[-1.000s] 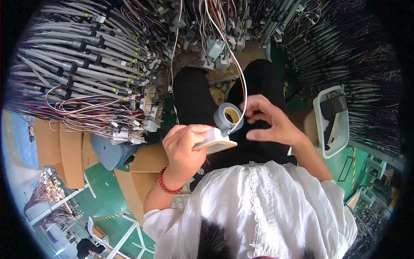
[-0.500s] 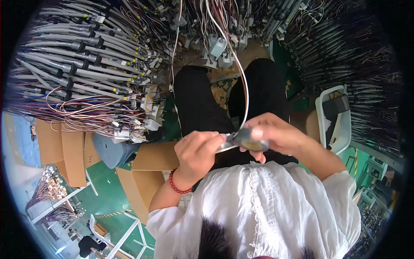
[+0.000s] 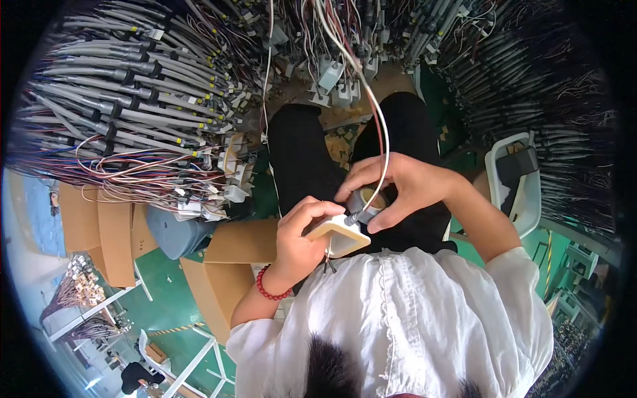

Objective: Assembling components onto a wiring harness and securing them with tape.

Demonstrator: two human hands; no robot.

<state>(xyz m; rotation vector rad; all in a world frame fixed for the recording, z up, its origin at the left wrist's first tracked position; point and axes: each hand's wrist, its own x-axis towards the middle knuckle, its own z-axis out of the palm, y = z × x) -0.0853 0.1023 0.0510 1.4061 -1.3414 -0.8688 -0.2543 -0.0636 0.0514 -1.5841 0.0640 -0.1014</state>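
Note:
Above my lap, my left hand (image 3: 297,232) is closed on a small white plastic box (image 3: 348,247) with an open side. A white cable (image 3: 385,142) with a reddish-brown wire beside it hangs from above and runs to the grey-wrapped neck at the box's corner. My right hand (image 3: 418,184) curls round a roll of grey tape (image 3: 361,199), its fingers on one side and its thumb on the other. The roll is close beside the wrapped neck; whether a strip still joins them cannot be seen. Short dark wire ends (image 3: 330,263) stick out below the box.
Dense rows of grey cables (image 3: 123,99) with loose wires hang at the left, more bundles (image 3: 524,73) at the right. White boxes (image 3: 330,75) hang ahead. Cardboard cartons (image 3: 242,240) and a blue-grey stool (image 3: 174,232) stand left; a pale bin (image 3: 529,202) is on the right.
The white box has turned so its open side shows. My right hand, blurred before, has moved slightly up and spread round the tape roll, which has shifted left and up.

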